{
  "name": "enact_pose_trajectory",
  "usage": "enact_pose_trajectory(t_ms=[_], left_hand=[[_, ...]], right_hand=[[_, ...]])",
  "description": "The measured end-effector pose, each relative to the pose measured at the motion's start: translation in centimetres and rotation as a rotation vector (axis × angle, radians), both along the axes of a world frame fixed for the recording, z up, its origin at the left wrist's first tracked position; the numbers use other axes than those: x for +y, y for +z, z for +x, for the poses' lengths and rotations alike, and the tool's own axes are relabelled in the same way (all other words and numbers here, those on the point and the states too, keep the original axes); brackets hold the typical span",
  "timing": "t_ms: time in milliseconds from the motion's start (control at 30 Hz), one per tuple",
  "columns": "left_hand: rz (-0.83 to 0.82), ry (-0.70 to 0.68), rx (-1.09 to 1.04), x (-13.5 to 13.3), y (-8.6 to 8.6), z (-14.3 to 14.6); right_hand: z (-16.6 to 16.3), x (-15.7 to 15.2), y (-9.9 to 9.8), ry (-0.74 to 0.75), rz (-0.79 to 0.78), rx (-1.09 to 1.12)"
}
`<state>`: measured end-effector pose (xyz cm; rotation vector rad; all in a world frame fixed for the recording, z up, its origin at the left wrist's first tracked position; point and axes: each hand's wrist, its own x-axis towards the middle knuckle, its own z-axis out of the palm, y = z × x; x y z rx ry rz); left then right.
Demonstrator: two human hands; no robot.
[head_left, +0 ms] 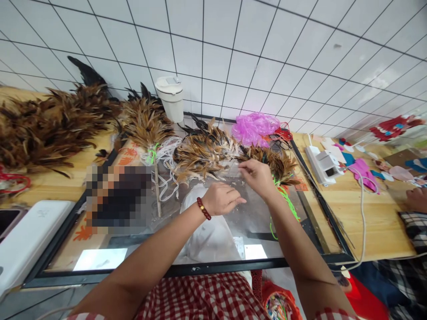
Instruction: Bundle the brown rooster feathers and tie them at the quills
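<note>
My left hand, with a beaded bracelet at its wrist, hovers over the glass-topped frame. Its fingers are pressed together and point right; anything between the tips is too small to see. Just above and to the right, my right hand pinches at the edge of the feathers, what it holds being unclear. A loose pile of brown feathers lies beyond my hands. Partly behind my right hand is another feather bunch, with bright green string trailing below it. White ribbon lies left of the pile.
A feather duster with a stick handle lies left, beside a larger feather heap. A white cup and pink plastic bag stand at the back. Right are a power strip and a co-worker's hand.
</note>
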<state>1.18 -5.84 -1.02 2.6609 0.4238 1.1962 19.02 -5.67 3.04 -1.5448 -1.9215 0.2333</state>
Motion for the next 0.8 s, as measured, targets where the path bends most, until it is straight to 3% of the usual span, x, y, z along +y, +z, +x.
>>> enact_pose_trajectory(t_ms=[133, 233, 300, 367, 500, 567, 633, 800], left_hand=[[-0.12, 0.114, -0.055, 0.9, 0.1, -0.6], [-0.278, 0.157, -0.116, 1.2, 0.1, -0.8], [-0.412, 0.175, -0.19, 1.3, 0.0, -0.7], [-0.589, 0.211, -0.292, 1.5, -0.2, -0.6], [-0.936, 0.301, -0.518, 2.1, -0.6, -0.4], [-1.042, 0.314, -0.615, 2.5, -0.6, -0.1], [-1.158, 0.31, -0.702, 2.8, -0.6, 0.1], [-1.369, 0.287, -0.736, 3.1, -0.5, 0.4]], right_hand=[[-2.3, 2.2, -1.1, 0.021, -0.184, -0.258], [-2.3, 3.4, -1.4, 0.017, -0.251, -0.308], [-1.9, 3.9, -1.5, 0.019, -0.222, -0.182], [-1.7, 4.1, -1.7, 0.017, -0.216, 0.101], [-2.2, 3.9, -1.9, 0.053, -0.449, 0.811], [-2.8, 3.6, -1.9, 0.05, -0.52, 1.001], [-3.4, 3.5, -1.8, 0.035, -0.524, 1.042], [-4.1, 3.7, -1.4, 0.113, -0.426, 0.881]])
